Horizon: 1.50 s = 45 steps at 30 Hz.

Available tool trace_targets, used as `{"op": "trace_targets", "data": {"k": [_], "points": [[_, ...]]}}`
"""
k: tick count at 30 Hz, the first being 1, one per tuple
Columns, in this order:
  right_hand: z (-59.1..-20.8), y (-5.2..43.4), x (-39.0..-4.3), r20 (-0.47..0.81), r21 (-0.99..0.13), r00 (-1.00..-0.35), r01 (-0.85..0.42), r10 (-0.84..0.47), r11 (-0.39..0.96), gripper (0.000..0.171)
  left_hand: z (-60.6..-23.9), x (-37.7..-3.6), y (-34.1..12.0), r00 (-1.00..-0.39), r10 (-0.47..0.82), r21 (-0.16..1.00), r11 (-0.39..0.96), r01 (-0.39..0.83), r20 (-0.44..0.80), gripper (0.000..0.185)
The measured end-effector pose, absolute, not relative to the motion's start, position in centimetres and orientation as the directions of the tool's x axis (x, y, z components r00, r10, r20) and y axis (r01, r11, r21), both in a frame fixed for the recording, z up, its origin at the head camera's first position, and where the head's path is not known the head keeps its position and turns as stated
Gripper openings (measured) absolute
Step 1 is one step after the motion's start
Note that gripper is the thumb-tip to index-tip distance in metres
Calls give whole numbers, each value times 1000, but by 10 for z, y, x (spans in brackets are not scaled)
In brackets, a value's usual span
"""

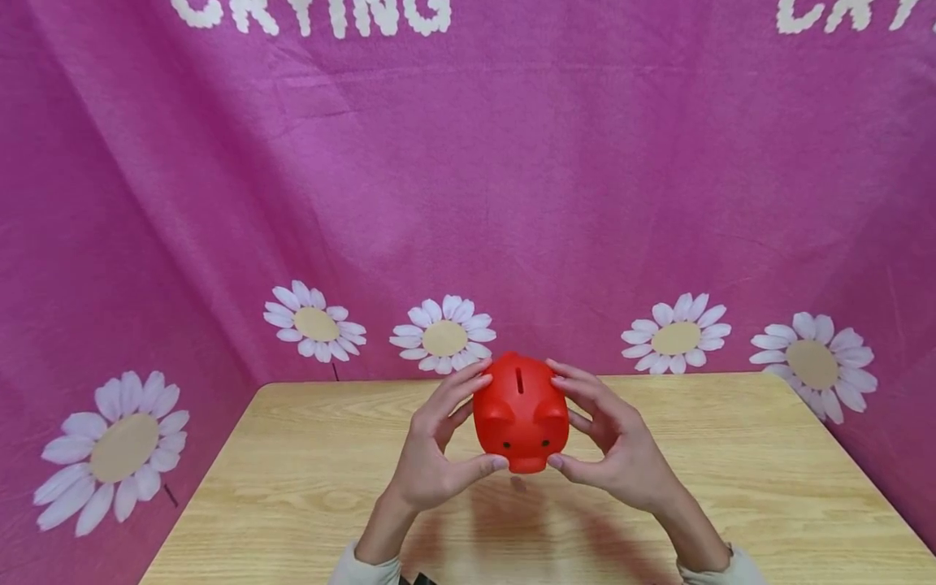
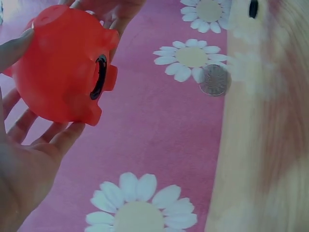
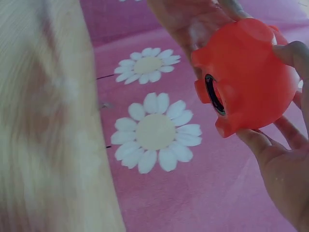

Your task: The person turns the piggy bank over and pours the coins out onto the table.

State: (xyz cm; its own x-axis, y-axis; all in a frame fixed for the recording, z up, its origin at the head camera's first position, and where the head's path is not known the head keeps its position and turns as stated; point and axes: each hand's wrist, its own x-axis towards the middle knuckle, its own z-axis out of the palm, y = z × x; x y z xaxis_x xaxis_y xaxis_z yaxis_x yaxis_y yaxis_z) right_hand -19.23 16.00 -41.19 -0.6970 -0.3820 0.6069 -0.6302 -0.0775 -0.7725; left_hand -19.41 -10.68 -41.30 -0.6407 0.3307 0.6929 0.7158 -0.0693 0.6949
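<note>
white letters reading "crying" stand on the pink cloth backdrop (image 1: 512,162), top edge, partly cropped.

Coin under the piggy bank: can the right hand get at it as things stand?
Probably not right away: the right hand and the left hand both grip the piggy bank. The coin itself looks uncovered below the bank.

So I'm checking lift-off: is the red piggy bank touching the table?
Apart. The head view shows the piggy bank held between both hands, above its shadow on the table.

Left hand (image 1: 431,455), right hand (image 1: 617,447) grip red piggy bank (image 1: 521,414) above wooden table (image 1: 292,487).
</note>
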Motion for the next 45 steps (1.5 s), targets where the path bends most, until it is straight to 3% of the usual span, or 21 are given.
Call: {"op": "trace_targets", "data": {"k": [13, 22, 26, 31, 36, 39, 42, 45], "points": [[-415, 157, -193, 513, -819, -781, -570, -357, 71, 76, -417, -194, -107, -763, 290, 794, 18, 608, 578, 72], [-414, 146, -189, 274, -932, -926, -323, -261, 166, 50, -415, -192, -101, -937, 201, 944, 111, 312, 286, 57], [-414, 145, -190, 181, -957, -950, -230, -253, 179, 49, -416, -193, -100, -962, 195, 962, 155, 224, 193, 54], [-414, 146, -191, 124, -966, -952, -180, -279, 185, 52, -417, -194, -100, -966, 198, 963, 177, 204, 168, 55], [-413, 153, -193, 168, -957, -920, -238, -354, 164, 60, -416, -193, -103, -953, 212, 952, 170, 254, 217, 60], [-413, 156, -192, 273, -940, -885, -328, -377, 90, 66, -416, -193, -105, -912, 244, 926, 106, 363, 330, 66], [-411, 157, -190, 443, -877, -816, -480, -370, 8, 76, -413, -193, -106, -797, 284, 826, 26, 563, 534, 74], [-405, 156, -186, 658, -731, -661, -675, -360, -97, 84, -407, -192, -108, -611, 313, 655, -47, 754, 727, 80]]}}
